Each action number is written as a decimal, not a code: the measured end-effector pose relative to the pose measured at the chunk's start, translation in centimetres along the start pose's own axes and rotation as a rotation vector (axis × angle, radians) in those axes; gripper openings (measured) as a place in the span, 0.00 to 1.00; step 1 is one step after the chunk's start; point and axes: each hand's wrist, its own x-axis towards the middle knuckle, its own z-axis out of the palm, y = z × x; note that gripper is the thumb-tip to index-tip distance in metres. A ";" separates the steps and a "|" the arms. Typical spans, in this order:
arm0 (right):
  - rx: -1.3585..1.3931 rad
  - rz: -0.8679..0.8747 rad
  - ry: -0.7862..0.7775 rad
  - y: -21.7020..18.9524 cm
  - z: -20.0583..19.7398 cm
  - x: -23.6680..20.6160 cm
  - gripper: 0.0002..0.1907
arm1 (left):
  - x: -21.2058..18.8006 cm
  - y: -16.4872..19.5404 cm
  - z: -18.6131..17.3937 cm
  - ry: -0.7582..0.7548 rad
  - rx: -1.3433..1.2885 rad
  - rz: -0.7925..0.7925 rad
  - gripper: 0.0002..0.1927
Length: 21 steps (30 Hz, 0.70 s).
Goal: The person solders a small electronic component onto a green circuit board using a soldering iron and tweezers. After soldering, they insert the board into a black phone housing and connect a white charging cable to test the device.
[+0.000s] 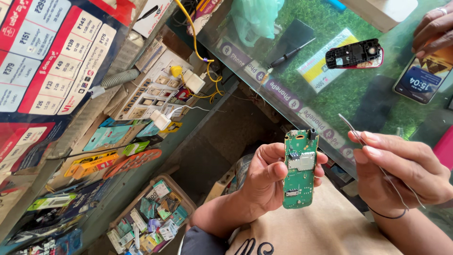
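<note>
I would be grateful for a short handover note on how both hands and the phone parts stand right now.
Left hand: grip shut on the green circuit board, held upright, component side toward the camera.
Right hand: grip shut on thin metal tweezers, tip apart from the board.
On the glass counter: black phone housing, a dark screwdriver, a smartphone under another person's hand.
Done: board is out of the housing.
Left: nothing refitted; tweezers not yet touching the board.

Person's own body, seen from above: bare left hand (269, 177) and bare right hand (401, 172), forearms uncovered; thin black band (387, 216) at the right wrist; beige printed garment (325, 231) with black lettering, near centre.
</note>
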 end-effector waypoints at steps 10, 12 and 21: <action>-0.268 -0.057 -0.168 0.5 2.2 2.5 0.10 | 0.4 -0.2 -0.5 0.031 0.020 0.082 0.20; -0.357 -0.066 -0.293 1.3 2.6 2.7 0.12 | 0.6 0.2 -0.9 0.043 0.090 0.105 0.24; -0.698 0.056 -0.588 6.1 3.4 -0.5 0.23 | -0.3 2.4 -3.3 0.081 0.383 0.216 0.24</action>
